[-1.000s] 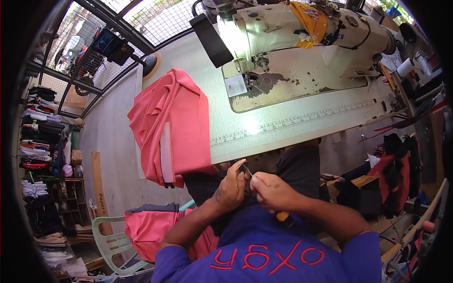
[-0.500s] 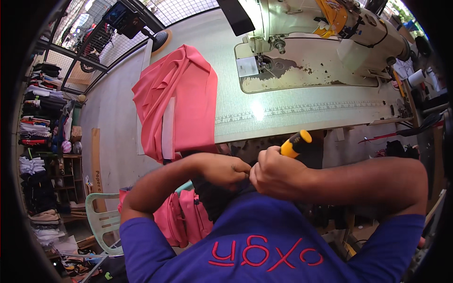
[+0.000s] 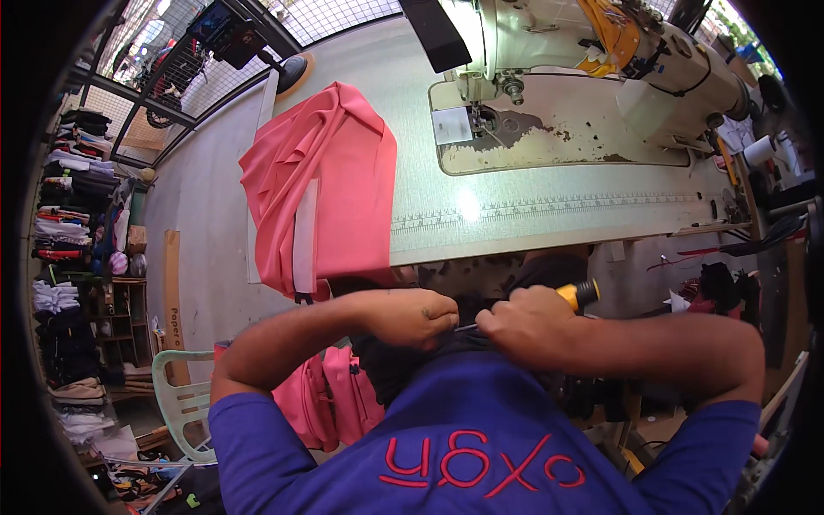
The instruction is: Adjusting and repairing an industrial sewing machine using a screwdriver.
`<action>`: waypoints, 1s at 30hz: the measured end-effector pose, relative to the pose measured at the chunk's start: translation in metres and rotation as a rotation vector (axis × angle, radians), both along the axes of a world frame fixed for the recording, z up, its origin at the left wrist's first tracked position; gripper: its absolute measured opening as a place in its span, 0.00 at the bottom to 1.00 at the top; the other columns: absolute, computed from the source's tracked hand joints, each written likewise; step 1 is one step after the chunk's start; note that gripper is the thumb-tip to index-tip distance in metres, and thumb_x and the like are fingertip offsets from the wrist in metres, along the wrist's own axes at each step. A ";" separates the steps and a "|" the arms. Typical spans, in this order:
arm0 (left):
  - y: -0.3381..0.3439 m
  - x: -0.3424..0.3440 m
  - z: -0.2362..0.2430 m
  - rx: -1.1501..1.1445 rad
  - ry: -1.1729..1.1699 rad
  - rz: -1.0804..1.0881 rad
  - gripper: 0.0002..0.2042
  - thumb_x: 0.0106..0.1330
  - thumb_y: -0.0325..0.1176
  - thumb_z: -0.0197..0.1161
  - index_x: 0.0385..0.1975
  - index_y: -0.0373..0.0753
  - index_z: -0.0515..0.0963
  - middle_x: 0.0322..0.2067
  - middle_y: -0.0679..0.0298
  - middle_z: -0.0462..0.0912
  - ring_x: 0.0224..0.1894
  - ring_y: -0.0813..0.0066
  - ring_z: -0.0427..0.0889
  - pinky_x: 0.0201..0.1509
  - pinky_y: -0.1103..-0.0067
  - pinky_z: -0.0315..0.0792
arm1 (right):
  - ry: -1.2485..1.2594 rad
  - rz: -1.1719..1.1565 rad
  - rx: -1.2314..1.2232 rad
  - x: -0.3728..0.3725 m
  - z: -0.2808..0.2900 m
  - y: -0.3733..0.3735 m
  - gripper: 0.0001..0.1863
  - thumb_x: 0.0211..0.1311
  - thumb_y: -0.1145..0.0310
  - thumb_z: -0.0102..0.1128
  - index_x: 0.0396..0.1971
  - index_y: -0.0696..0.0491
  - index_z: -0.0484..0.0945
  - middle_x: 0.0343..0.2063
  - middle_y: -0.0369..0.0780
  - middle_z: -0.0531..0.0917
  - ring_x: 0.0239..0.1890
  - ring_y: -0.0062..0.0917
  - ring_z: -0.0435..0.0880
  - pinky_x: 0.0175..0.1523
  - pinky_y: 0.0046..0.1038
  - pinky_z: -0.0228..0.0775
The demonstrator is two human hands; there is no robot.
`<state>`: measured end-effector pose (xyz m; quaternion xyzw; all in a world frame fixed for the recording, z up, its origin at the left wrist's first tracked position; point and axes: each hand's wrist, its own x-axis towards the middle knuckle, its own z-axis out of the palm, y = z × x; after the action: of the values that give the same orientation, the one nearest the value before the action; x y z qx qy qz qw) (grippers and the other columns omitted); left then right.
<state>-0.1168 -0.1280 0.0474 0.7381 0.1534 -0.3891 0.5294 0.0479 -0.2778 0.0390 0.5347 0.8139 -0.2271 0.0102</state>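
My right hand (image 3: 532, 316) is closed around a screwdriver (image 3: 579, 294) with a yellow and black handle, held sideways at my lap. Its metal shaft runs leftward toward my left hand (image 3: 421, 316), whose fingers are curled low against the dark clothing; whatever they hold is hidden. Both hands sit below the front edge of the sewing table (image 3: 541, 240). Pink fabric (image 3: 352, 189) with a pale strip lies over the table's left part, above my left forearm.
An industrial sewing machine (image 3: 661, 112) stands at the table's back right, with a white thread cone (image 3: 759, 150) beside it. A green plastic chair (image 3: 180, 386) holds pink items (image 3: 343, 395) at lower left. Stacked garments (image 3: 69, 223) line the left side.
My elbows have spread outward and both hands have turned inward. The screwdriver's handle swung up into view, then tipped down to the right over the last half second.
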 end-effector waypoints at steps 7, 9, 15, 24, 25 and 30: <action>-0.030 -0.026 -0.009 0.283 -0.359 0.506 0.10 0.75 0.33 0.46 0.47 0.34 0.70 0.21 0.58 0.75 0.24 0.69 0.78 0.31 0.73 0.71 | 0.808 -0.711 -0.247 -0.032 -0.035 -0.022 0.17 0.71 0.61 0.47 0.27 0.56 0.77 0.20 0.45 0.82 0.21 0.40 0.81 0.28 0.36 0.71; -0.040 -0.031 -0.025 0.364 -0.467 0.500 0.12 0.75 0.31 0.46 0.52 0.33 0.68 0.22 0.60 0.76 0.24 0.71 0.78 0.31 0.74 0.72 | 1.339 -0.934 -0.708 -0.039 -0.032 -0.017 0.15 0.73 0.60 0.46 0.30 0.54 0.75 0.15 0.35 0.73 0.15 0.27 0.72 0.22 0.28 0.63; -0.062 -0.032 -0.073 0.724 -1.050 0.862 0.14 0.75 0.28 0.45 0.57 0.31 0.65 0.27 0.57 0.80 0.25 0.70 0.80 0.28 0.76 0.73 | 2.129 -0.807 -1.312 -0.044 -0.028 -0.012 0.16 0.76 0.52 0.39 0.36 0.49 0.69 0.15 0.30 0.60 0.16 0.18 0.61 0.18 0.22 0.55; -0.070 -0.021 -0.051 -0.466 -0.592 1.380 0.13 0.78 0.36 0.41 0.45 0.33 0.67 0.43 0.54 0.80 0.31 0.78 0.78 0.32 0.83 0.74 | 1.457 -1.068 -0.577 -0.020 -0.028 -0.023 0.13 0.75 0.60 0.45 0.35 0.53 0.71 0.13 0.29 0.65 0.13 0.14 0.62 0.17 0.21 0.55; -0.070 -0.022 -0.053 -0.466 -0.591 1.388 0.13 0.78 0.36 0.41 0.45 0.33 0.67 0.43 0.54 0.80 0.31 0.78 0.78 0.32 0.83 0.74 | 1.454 -1.065 -0.585 -0.023 -0.031 -0.021 0.13 0.75 0.60 0.45 0.35 0.53 0.71 0.13 0.29 0.65 0.13 0.14 0.62 0.17 0.21 0.55; -0.071 -0.019 -0.056 -0.417 -0.525 1.421 0.11 0.76 0.36 0.47 0.42 0.34 0.68 0.34 0.60 0.81 0.24 0.83 0.73 0.26 0.86 0.67 | 1.319 -1.072 -0.168 -0.034 -0.054 -0.006 0.11 0.73 0.64 0.50 0.36 0.56 0.75 0.15 0.30 0.70 0.16 0.09 0.65 0.20 0.19 0.57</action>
<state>-0.1354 -0.1995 -0.0088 0.4161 0.3824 0.2095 0.7980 0.0140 -0.2834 -0.0148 0.6034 0.2707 -0.5256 -0.5352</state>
